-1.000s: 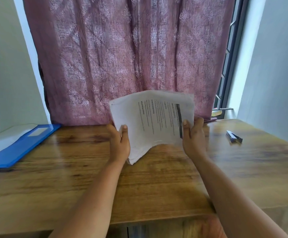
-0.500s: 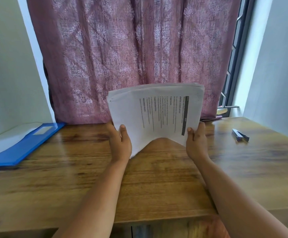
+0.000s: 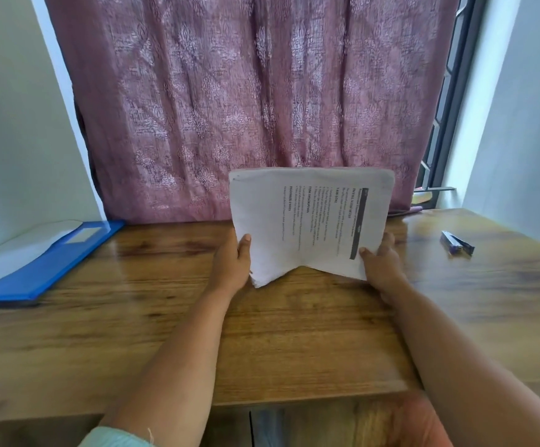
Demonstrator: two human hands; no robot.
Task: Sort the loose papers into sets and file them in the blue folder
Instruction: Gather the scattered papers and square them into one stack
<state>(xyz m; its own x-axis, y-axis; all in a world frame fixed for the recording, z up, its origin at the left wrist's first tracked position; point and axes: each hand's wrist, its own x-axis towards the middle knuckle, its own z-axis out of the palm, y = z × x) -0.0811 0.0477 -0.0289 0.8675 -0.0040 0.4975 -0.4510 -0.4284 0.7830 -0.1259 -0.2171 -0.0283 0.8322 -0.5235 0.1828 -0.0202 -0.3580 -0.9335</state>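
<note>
A: Where do we have the stack of white printed paper sheets [image 3: 307,221], and how is it held?

B: We hold it upright between both hands, above the glossy brown wooden table [image 3: 294,333], its printed face toward us with the text running sideways. Our left hand [image 3: 231,266] grips the left edge, thumb on the front and fingers curled behind. Our right hand [image 3: 383,264] grips the right edge the same way, thumb on the dark header bar. Both hands are closed round the sheets.

A: How do we expect the stack to handle?

B: We judge it light and limp. The lower edge arches upward between the hands, so the sheets bend freely and have no stiffness of their own. Loose sheets can slide on one another, so a slack grip risks a fanned or dropped stack.

A: Where do we take hold?

B: At the two side edges, low down, thumb opposing fingers. We advise squaring the edges on the table before sorting.

A: And the destination?

B: The open blue plastic folder [image 3: 49,262] lies well to the left of our left hand. A small dark blue stapler [image 3: 457,247] lies to the right of our right hand.
</note>
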